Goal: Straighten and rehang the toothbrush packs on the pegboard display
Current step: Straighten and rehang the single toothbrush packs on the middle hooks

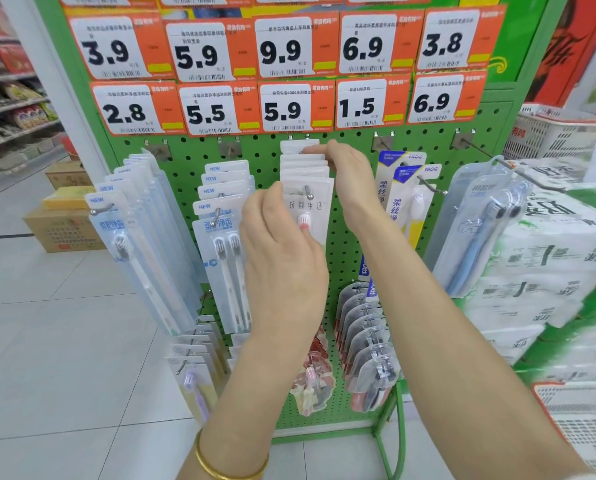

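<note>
Orange-and-white price tags [282, 109] sit in two rows across the top of the green pegboard [345, 244]: 3.9, 5.9, 9.9, 6.9 and 3.8 above, then 2.8, 5.5, 5.9, 1.5 and 6.9 below. Under the middle 5.9 tag a row of white toothbrush packs [305, 168] hangs on one hook [308, 192], running from the board toward the near side. The front pack [315, 211] is printed 极简生活. The packs to the left [222, 216] carry blue "NEW" tabs, and the blue-topped packs to the right [409, 188] read "FROG".

The left grip [282, 258] holds the front pack low on its left side. Its fingers are curled at the card's edge, the thumb lies across the face, and the back of the hand covers the pack's lower half. The right grip [350, 171] reaches left over the row, fingertips on the tops of the far packs near the hook's base. Whether it pinches a card or only touches it cannot be told.

The packs hang upright with the long axis vertical and the printed faces toward the near side. The front pack's brush head points up. A gold bangle [230, 469] circles the left wrist.
</note>
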Demonstrator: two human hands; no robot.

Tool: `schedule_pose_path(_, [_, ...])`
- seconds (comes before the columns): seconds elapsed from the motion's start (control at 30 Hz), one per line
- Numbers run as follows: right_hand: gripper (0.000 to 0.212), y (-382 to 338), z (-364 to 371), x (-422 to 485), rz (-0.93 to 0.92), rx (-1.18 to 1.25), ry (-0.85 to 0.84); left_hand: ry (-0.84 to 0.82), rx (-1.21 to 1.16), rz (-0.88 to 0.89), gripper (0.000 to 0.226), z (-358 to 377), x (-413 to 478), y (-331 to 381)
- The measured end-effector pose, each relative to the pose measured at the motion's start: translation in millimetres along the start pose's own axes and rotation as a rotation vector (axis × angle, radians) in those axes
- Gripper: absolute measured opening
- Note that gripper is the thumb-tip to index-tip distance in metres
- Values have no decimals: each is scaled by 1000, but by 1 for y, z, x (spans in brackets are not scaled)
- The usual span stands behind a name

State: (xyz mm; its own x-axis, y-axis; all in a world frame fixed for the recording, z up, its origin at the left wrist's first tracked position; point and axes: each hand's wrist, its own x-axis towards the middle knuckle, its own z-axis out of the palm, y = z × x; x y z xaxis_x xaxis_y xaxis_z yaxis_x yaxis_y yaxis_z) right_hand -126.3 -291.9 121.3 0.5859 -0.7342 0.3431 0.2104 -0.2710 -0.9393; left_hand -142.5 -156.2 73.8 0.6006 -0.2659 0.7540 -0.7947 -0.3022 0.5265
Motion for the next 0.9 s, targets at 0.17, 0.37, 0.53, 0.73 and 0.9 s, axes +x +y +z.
schedule_pose_path(0.17, [30, 2, 1, -6, -58, 9, 5, 26, 6, 71, 45, 1, -2, -2])
schedule_pose_path(0.37, [32, 12, 0, -7, -112, 47, 59, 71, -32, 87, 41, -2, -4, 0])
schedule_pose_path(0.53, [36, 16, -1, -23, -178, -23, 99, 120, -72, 109, 39, -2, -9, 1])
schedule_pose_path(0.73, [47, 26, -5, -54, -238, -110, 76, 121, -117, 124, 47, 8, -24, 0])
schedule_pose_path(0.9, [48, 35, -15, -90, -246, -183, 93, 107, -144, 86, 46, 18, -41, 0])
